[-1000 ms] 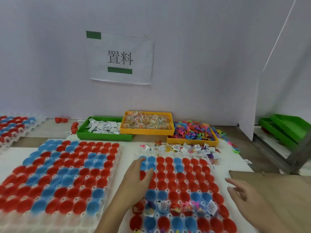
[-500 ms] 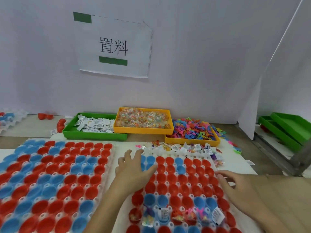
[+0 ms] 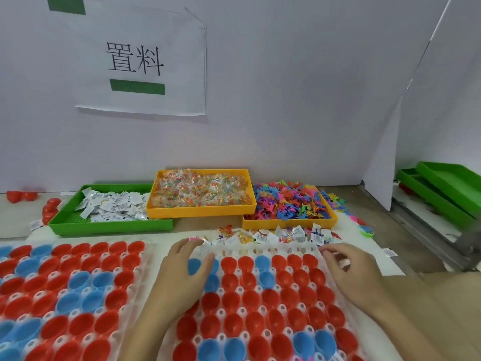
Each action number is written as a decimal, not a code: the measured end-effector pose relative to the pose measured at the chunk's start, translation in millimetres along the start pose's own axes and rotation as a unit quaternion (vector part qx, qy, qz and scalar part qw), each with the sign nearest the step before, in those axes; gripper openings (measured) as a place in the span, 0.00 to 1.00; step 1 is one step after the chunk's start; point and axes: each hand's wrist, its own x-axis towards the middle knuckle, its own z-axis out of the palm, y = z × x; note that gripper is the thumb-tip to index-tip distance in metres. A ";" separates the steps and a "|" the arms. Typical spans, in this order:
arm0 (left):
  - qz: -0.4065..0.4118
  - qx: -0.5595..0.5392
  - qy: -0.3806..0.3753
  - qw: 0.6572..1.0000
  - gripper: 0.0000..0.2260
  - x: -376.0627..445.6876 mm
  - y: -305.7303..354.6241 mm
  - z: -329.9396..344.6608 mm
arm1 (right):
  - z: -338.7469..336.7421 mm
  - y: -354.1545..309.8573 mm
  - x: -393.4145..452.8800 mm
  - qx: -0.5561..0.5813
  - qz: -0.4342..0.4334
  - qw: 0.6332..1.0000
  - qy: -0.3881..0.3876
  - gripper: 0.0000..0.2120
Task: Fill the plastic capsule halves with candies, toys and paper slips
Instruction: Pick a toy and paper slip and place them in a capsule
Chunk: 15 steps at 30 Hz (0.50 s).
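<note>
Both hands had slid to the far edge of the clear plastic tray (image 3: pixel 335 303) of red and blue capsule halves (image 3: pixel 250 285). Left hand (image 3: pixel 182 277) lay flat with fingers spread, while right hand (image 3: pixel 351 274) rested there loosely curled, empty, near scattered paper slips and toys (image 3: pixel 276 237).

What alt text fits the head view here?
Both hands, left hand and right hand, rest on the far edge of a capsule tray of empty red and blue halves. Beyond lie bins of paper slips, candies and toys.
</note>
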 end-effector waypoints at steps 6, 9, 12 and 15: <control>-0.004 -0.098 0.059 0.993 0.11 1.1 0.2 2.0 | 7.8 -19.9 55.7 -0.098 -0.056 0.990 -0.083 0.07; -0.003 -0.100 0.063 0.993 0.10 1.0 0.1 2.5 | 21.7 -33.9 80.1 -0.150 -0.037 0.976 -0.154 0.07; 0.002 -0.098 0.068 0.993 0.09 0.3 0.6 2.9 | 39.4 -44.6 90.4 -0.158 -0.002 0.965 -0.210 0.06; 0.007 -0.097 0.070 0.993 0.09 -0.9 1.1 2.4 | 44.0 -46.7 94.2 -0.144 0.006 0.968 -0.203 0.08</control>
